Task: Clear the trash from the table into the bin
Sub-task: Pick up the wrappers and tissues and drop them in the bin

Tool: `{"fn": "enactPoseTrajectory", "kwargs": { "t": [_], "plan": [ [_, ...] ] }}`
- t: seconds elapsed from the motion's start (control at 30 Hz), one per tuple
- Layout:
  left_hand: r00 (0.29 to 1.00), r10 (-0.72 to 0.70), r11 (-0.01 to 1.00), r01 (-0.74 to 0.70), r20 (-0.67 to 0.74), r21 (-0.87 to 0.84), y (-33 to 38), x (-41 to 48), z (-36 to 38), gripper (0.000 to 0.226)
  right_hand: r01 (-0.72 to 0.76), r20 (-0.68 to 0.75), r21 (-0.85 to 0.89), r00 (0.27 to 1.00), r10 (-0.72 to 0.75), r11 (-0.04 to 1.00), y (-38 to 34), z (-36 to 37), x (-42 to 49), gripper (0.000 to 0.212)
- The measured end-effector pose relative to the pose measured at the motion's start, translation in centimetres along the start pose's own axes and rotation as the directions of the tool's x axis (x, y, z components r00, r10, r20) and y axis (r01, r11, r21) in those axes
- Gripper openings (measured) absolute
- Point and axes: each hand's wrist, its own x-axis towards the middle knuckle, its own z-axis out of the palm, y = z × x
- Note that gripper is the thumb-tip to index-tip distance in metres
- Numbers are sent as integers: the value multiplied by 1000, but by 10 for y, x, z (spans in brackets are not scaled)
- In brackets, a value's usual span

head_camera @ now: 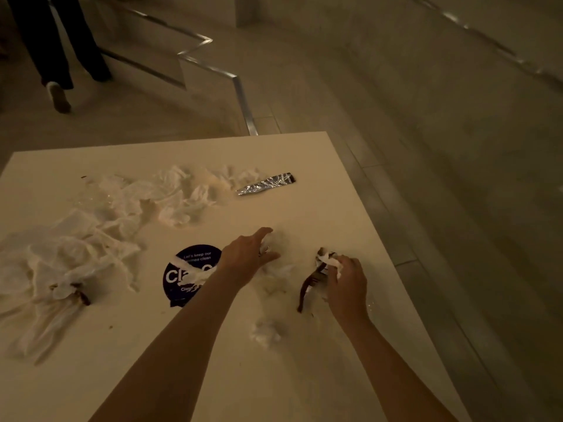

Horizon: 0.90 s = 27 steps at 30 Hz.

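Note:
Trash lies scattered on a white table (304,166). My right hand (347,281) is closed around a crumpled white tissue and a dark brown wrapper (313,278) near the table's right edge. My left hand (246,254) reaches over a crumpled white tissue (274,242), fingers spread around it and touching it. A small tissue wad (265,332) sits between my forearms. Several crumpled tissues (170,193) spread across the back, and a larger pile (67,257) with brown bits lies at the left. A silver foil wrapper (266,184) rests at the back right. No bin is in view.
A round dark blue sticker (182,269) with white lettering is on the table under a tissue strip. Beyond the table lie a tiled floor and metal-edged steps (240,95). A person's legs in dark trousers (58,50) stand at the far left.

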Motion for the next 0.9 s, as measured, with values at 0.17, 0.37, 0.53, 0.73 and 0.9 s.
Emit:
{"fn": "enactPoseTrajectory", "kwargs": {
  "t": [0.17, 0.37, 0.53, 0.73, 0.9],
  "plan": [
    [997, 1, 1000, 1, -77, 28, 4, 4, 12, 27, 57, 48, 72, 997, -60, 996, 5, 5, -6, 30],
    [996, -29, 999, 26, -79, -43, 5, -3, 6, 35, 69, 100, -82, 993, -60, 994, 0, 11, -5, 24],
    [995, -12, 996, 4, -98, -87, 2, -12, -6, 46, 97, 188, -75, 979, -81, 992, -15, 12, -4, 23],
    [992, -7, 996, -4, -128, -88, 1, -35, -30, 36, 199, 200, -88, 963, -179, 976, -43, 14, -18, 24],
    [988, -11, 997, -1, -154, -78, -2, -64, -51, 31, 222, 207, -136, 959, -192, 965, -62, 10, -41, 24]
  ]
}}
